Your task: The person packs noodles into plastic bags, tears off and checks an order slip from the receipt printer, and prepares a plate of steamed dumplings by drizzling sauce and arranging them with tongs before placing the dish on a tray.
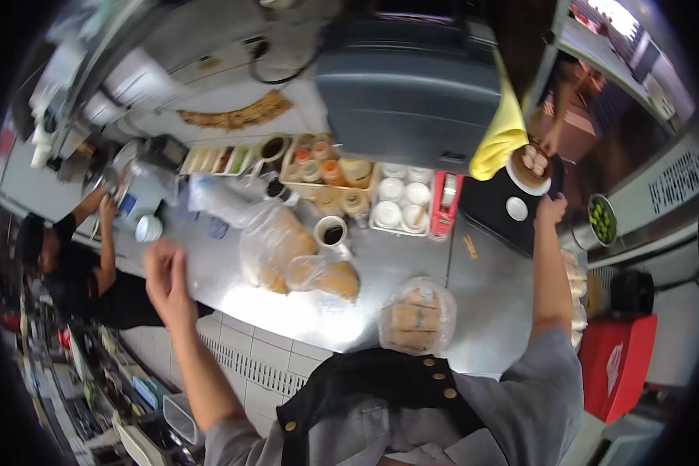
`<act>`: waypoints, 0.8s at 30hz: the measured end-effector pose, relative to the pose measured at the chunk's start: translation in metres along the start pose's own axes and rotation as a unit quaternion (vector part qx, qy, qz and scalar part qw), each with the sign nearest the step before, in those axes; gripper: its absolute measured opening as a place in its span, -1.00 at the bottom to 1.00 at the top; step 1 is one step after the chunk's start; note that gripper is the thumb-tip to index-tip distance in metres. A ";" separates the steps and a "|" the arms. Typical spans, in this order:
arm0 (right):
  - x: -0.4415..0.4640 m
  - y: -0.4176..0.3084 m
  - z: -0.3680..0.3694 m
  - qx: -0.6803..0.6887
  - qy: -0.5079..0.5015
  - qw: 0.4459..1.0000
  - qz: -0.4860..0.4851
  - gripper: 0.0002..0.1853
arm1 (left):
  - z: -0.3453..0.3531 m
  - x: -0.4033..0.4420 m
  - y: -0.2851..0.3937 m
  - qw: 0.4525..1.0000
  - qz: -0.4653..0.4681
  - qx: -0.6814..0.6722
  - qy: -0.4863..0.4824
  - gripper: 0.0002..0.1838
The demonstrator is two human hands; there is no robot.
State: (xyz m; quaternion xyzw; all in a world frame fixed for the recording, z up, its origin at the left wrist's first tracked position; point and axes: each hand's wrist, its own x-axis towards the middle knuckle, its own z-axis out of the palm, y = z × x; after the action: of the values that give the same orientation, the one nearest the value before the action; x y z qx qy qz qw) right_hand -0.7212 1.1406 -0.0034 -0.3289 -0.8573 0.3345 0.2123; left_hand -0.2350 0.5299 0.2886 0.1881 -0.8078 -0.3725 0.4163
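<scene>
My right hand [551,210] grips the right edge of a black tray [485,211] at the counter's right end. On the tray stand a small white dish [516,208] and a round container with pale balls [533,160] in it. Another person's hand [553,140] reaches through the opening beyond and touches that container. Off to the left, my left hand [168,276] is raised over the counter's front edge, slightly blurred. Its fingers are curled in, with nothing visible in them. A white cup [148,228] stands on the counter behind it.
Plastic bags of brownish food [287,241], a cup of dark liquid [332,231] and a bag of wrapped packets [418,317] lie on the steel counter [318,311]. Behind are a sauce basket [330,183], white lidded tubs [400,198] and a dark machine [412,85]. A co-worker [78,264] stands left.
</scene>
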 end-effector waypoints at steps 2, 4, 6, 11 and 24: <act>-0.060 -0.032 -0.054 0.109 0.026 0.984 -0.140 -0.39 | 0.022 0.025 0.026 0.985 -0.006 -0.166 -0.044 -0.75; -0.117 -0.071 -0.102 0.201 0.034 0.958 -0.204 -0.43 | 0.046 0.049 0.055 0.946 -0.046 -0.312 -0.072 -0.56; -0.181 -0.110 -0.161 0.343 0.015 0.896 -0.281 -0.49 | 0.067 0.078 0.073 0.904 -0.056 -0.414 -0.093 -0.41; -0.338 -0.186 -0.276 0.544 -0.176 0.719 -0.395 -0.55 | 0.096 0.150 0.082 0.811 -0.043 -0.563 -0.156 -0.31; -0.553 0.003 -0.159 0.266 -0.604 0.721 -0.212 -0.35 | 0.087 -0.214 -0.120 0.844 -0.189 -0.134 -0.483 -0.30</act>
State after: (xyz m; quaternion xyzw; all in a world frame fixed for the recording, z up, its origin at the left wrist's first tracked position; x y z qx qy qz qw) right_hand -0.2436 0.8205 0.0239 0.2033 -0.7270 0.6228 -0.2057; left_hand -0.1814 0.6218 0.0508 0.0754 -0.7978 -0.5924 -0.0835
